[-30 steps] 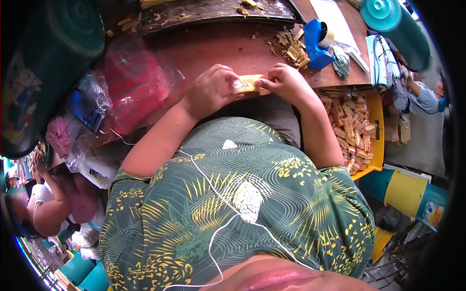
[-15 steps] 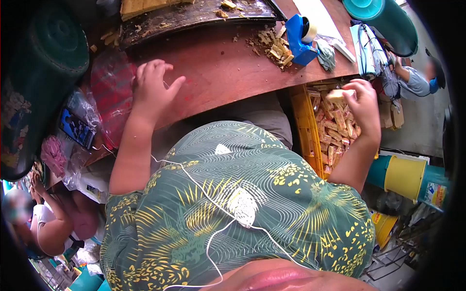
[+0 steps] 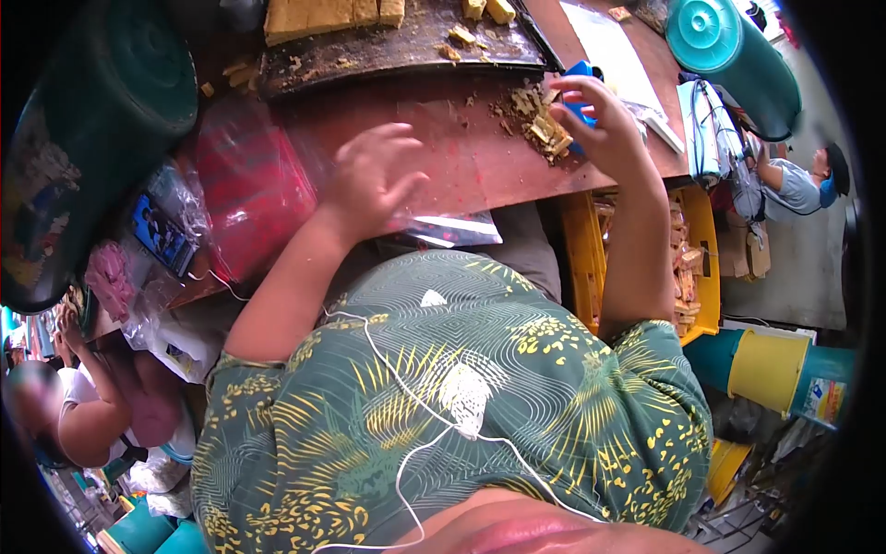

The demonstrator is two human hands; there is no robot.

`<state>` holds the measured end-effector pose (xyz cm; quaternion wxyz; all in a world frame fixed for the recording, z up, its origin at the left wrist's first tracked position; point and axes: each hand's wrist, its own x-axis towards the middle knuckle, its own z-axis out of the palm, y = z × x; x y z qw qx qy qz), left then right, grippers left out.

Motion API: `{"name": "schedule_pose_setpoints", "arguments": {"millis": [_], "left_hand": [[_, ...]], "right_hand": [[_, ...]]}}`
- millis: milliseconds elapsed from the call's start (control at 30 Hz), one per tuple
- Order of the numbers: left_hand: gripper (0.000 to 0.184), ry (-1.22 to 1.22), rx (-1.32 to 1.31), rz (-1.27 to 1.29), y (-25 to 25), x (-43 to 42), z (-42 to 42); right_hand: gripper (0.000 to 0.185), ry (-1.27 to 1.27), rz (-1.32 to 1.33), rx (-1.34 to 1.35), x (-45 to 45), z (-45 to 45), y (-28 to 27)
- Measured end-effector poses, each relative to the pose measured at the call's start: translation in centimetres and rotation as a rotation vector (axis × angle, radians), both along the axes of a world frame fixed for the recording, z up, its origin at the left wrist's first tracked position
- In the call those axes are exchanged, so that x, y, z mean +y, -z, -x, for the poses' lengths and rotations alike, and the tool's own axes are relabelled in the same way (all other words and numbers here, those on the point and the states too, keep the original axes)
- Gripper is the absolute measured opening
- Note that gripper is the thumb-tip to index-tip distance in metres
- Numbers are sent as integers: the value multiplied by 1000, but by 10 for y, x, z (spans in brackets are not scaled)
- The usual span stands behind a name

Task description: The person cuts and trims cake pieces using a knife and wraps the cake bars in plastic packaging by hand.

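Observation:
My left hand (image 3: 374, 180) is over the near edge of the red-brown table, its fingers stretched and thumb apart, with nothing gripped. Beneath and beside it lies a clear plastic sheet (image 3: 452, 229), its glossy end hanging over the table edge. My right hand (image 3: 600, 125) is raised at the blue tape dispenser (image 3: 580, 72), hiding most of it; thumb and fingers are apart and no piece shows between them. Near those fingertips is a heap of broken yellow-brown cake pieces (image 3: 544, 125). Below my right forearm, a yellow crate (image 3: 706, 263) holds many wrapped bars (image 3: 685, 277).
A dark baking tray (image 3: 415, 60) with cut cake slabs (image 3: 323, 18) spans the far side. Red plastic wrappers (image 3: 249, 185) and a phone (image 3: 161, 231) lie left. Green drums (image 3: 101, 138) stand at both sides. Two other people sit at the left and right edges.
My right hand has let go of a bar above the crate and moved up and left to the tape dispenser. My left hand shifted right; the clear plastic now shows at the table edge.

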<state>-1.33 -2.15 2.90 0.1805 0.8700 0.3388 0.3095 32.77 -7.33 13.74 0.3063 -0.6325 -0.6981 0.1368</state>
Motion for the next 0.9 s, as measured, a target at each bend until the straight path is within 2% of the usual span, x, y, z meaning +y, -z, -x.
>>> {"name": "schedule_pose_setpoints", "arguments": {"millis": [33, 133, 167, 200, 267, 300, 333, 367, 467, 533, 567, 667, 700, 767, 833, 867, 900], "left_hand": [[52, -78, -46, -5, 3, 8, 11], [62, -394, 199, -150, 33, 23, 31], [67, -431, 318, -167, 29, 17, 27], [66, -438, 320, -165, 27, 17, 25], [66, -448, 325, -155, 31, 19, 24], [59, -441, 257, -113, 34, 23, 25], [55, -436, 248, -123, 32, 24, 26], [51, -432, 246, -146, 25, 19, 10], [40, -413, 215, -116, 16, 14, 5], [39, -395, 217, -78, 13, 12, 4], [37, -395, 217, -64, 12, 11, 4], [40, -417, 195, -92, 12, 10, -1], [42, -437, 200, -113, 12, 9, -4], [47, -480, 212, -148, 16, 9, -5], [51, -478, 244, -120, 15, 9, -6], [53, -476, 259, -105, 16, 10, -5], [54, -478, 261, -103, 16, 10, -5]], "right_hand": [[42, 13, 90, 151, 24, -10, 8], [46, -38, -20, 334, 110, -34, 32], [45, 37, 0, 342, 135, -35, 32], [45, 113, 18, 351, 160, -35, 31], [43, 263, -77, 201, 209, -38, 46], [43, 284, -106, 98, 231, -41, 49], [45, 302, 62, 106, 254, -47, 50], [45, 309, -16, 58, 266, -61, 51], [48, 324, -171, -110, 283, -31, 48], [58, 278, -10, -373, 270, 2, 20], [59, 365, -51, -465, 284, 3, 37], [55, 379, 118, -562, 271, 21, 18], [51, 389, 54, -554, 279, 17, 24], [48, 414, -24, -347, 291, 6, 42], [43, 323, -102, -337, 285, 1, 35], [44, 381, -37, -232, 269, 3, 29], [43, 275, -12, 169, 264, -8, 35]]}}
